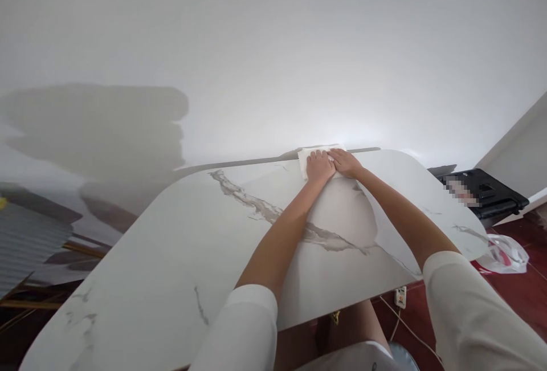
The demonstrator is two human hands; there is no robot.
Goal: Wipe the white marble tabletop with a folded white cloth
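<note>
So the left hand (321, 167) lies palm-down on a white cloth (303, 159), fingers a bit spread and slightly bent, and the right hand (346, 163) is pretty flat on it too, fingers reaching left, just touching the other. Cloth's at the marbled table's (192, 234) far edge, right by the wall (273, 52).

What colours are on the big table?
The table is white with grey-brown, marble-like streaks, best seen in the head view.
</note>
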